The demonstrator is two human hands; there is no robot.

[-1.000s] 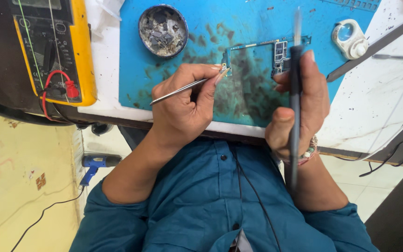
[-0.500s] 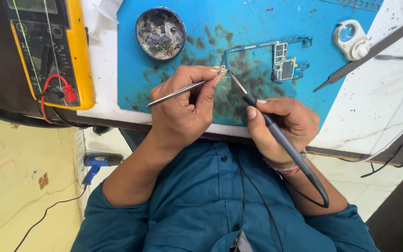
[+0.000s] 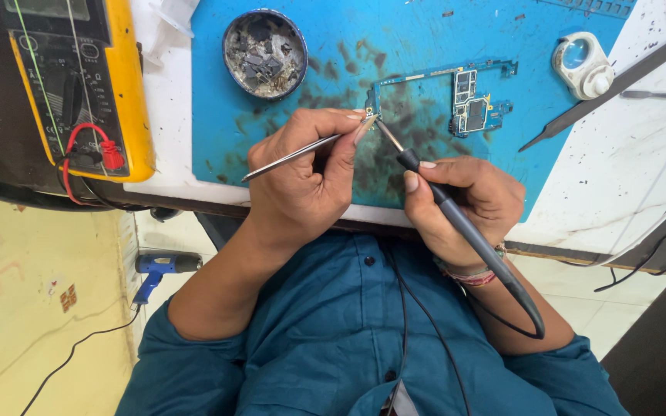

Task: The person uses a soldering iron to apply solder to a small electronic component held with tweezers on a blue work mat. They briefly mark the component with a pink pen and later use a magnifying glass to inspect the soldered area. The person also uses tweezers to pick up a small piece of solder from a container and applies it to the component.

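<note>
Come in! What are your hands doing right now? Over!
Left hand grips tweezers at circuit board corner. Right hand holds soldering iron, tip meeting tweezers. Nothing blocking.

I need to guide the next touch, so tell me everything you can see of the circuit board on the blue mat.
The circuit board is a thin blue-green board shaped like an open frame, with dark chips and metal shields clustered on its right part. It lies flat on the stained blue mat. At its left corner, the tweezers in the left hand and the soldering iron in the right hand meet it. Nothing else touches it.
</note>
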